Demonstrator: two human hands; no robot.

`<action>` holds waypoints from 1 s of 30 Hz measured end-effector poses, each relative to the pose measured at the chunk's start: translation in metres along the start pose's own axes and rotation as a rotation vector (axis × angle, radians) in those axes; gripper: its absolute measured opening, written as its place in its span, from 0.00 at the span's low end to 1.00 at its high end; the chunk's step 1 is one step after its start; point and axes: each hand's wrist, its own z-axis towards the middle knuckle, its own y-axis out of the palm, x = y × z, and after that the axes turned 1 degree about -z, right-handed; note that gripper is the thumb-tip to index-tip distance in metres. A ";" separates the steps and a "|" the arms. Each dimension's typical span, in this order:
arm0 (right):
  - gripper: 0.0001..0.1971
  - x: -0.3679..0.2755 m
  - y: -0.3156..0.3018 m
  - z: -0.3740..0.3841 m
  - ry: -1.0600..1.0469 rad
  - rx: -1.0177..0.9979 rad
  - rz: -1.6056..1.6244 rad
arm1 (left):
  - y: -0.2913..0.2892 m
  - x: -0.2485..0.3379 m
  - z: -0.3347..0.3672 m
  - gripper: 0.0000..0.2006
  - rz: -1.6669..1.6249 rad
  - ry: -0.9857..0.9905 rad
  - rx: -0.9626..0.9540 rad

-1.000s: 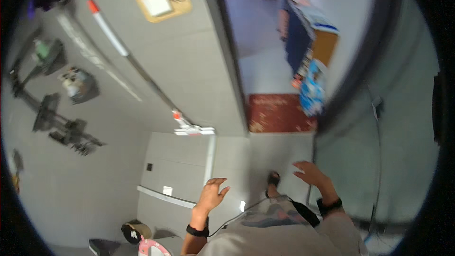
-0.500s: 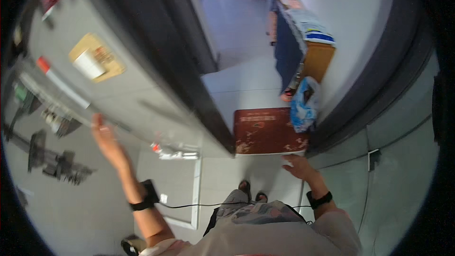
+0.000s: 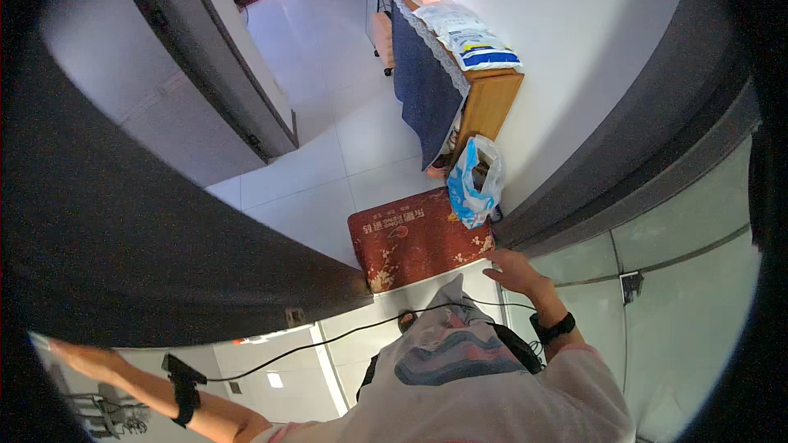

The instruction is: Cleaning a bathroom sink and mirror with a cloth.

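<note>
My right hand (image 3: 519, 271) hangs open and holds nothing. It appears above the near right corner of a red-brown doormat (image 3: 419, 238) with pale flower patterns and lettering. Stretched out at the lower left, my left hand (image 3: 86, 359) lies along the lower edge of a wide dark door frame (image 3: 180, 254). Its fingers look extended, with nothing visible in them, though their tips fade at the picture's rim. Each wrist wears a black strapped device, and a thin black cable (image 3: 328, 332) runs across my body from the left one.
A wooden cabinet (image 3: 490, 107) with a dark blue cloth stands right of the doorway, with plastic packages (image 3: 472, 37) on top. A blue-and-white plastic bag (image 3: 476, 184) sits at its foot. Glass panels (image 3: 566, 312) flank me on the right. Tiled floor (image 3: 316, 131) continues ahead.
My view has turned right and come closer to the doorway. The dark frame now fills the left, hiding most of the left room. My left hand appears lower; my right hand stays open.
</note>
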 end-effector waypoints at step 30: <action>0.20 0.014 -0.047 0.199 -0.172 -0.192 -0.025 | 0.018 0.038 -0.066 0.19 0.333 -0.122 -0.037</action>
